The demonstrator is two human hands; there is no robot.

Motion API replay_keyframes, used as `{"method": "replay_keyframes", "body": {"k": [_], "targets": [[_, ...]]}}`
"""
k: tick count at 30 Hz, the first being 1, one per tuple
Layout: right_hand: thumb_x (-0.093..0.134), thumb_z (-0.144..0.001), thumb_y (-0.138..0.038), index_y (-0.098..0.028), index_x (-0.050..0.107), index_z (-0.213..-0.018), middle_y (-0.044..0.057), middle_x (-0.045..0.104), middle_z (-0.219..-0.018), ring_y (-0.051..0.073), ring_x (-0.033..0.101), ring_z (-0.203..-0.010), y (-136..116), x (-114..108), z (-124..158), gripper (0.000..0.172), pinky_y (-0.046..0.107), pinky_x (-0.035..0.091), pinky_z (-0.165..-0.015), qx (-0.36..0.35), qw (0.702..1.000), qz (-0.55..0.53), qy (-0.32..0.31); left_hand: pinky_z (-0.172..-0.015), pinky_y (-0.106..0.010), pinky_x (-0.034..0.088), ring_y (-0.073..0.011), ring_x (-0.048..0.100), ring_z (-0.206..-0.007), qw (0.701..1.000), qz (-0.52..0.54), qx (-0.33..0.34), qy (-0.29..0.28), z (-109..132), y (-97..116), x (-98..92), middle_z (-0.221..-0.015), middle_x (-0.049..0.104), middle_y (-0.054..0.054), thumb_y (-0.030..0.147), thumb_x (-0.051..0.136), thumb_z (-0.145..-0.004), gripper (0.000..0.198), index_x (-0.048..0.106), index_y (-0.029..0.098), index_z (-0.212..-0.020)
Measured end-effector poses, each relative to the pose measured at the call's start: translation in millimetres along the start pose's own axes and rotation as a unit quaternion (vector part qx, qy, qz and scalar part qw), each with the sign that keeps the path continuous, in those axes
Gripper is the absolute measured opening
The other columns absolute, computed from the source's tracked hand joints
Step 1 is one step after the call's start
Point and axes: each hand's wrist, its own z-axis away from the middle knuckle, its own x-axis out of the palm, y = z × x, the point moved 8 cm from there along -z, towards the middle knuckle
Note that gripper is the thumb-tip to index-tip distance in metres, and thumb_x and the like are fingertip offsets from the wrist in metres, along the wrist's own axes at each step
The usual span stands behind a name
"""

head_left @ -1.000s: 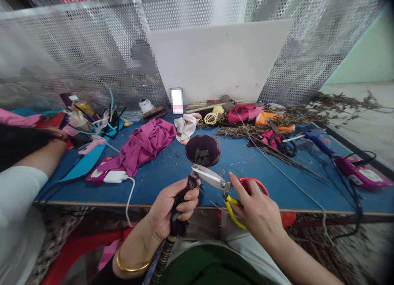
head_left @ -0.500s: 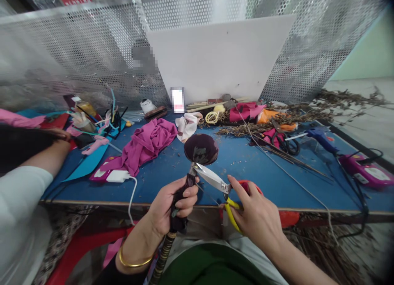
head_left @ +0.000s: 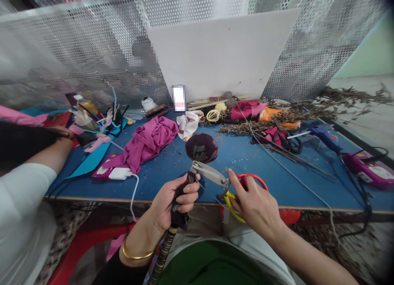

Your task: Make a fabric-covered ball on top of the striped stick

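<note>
My left hand [head_left: 163, 207] is closed around gathered dark cloth [head_left: 182, 194] on a banded stick [head_left: 163, 252] that slants down toward my lap. At the upper end sits a round, dark, cloth-covered head [head_left: 202, 147] with a mottled pattern. Between head and fist is a narrow neck. In my right hand [head_left: 258, 205] are scissors [head_left: 212, 174] with one red and one yellow handle, my forefinger lying near the pivot. Their blade tips meet the neck just above my left fingers. A thin thread runs from there toward my right hand.
A magenta cloth [head_left: 152, 139], a pale cloth [head_left: 188, 124] and a lit phone [head_left: 179, 98] lie or stand behind. To the right are dried stems [head_left: 240, 129], black scissors [head_left: 291, 141] and a blue glue gun [head_left: 326, 138]. Another person's arm [head_left: 55, 158] rests at left.
The scissors' handles have spread further apart, with the red loop now higher. The blade tips stay at the neck, and my left hand keeps its hold. The view has shifted slightly.
</note>
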Motion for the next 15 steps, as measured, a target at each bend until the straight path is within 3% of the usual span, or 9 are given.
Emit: {"method": "replay_keyframes", "body": {"k": [5, 15], "targets": [[0.053, -0.086, -0.031, -0.012, 0.047, -0.133, 0.008, 0.057, -0.081, 0.014, 0.052, -0.053, -1.6, 1.6, -4.3, 0.051, 0.023, 0.028, -0.040, -0.042, 0.999, 0.023, -0.002, -0.033, -0.011, 0.016, -0.0006, 0.022, -0.038, 0.999, -0.022, 0.014, 0.022, -2.3, 1.8, -4.9, -0.062, 0.032, 0.007, 0.023, 0.032, -0.098, 0.029, 0.056, 0.009, -0.092], [0.043, -0.085, -0.006, -0.004, 0.044, -0.134, 0.007, 0.059, -0.075, 0.013, 0.051, -0.047, -1.6, 4.4, -3.9, 0.049, 0.027, 0.026, -0.039, -0.114, 0.990, 0.080, 0.024, -0.034, -0.010, 0.018, -0.0004, 0.020, -0.039, 0.998, -0.051, 0.015, 0.044, -4.8, -1.1, -5.5, -0.063, 0.032, 0.007, 0.023, 0.033, -0.098, 0.028, 0.057, 0.009, -0.093]]}}
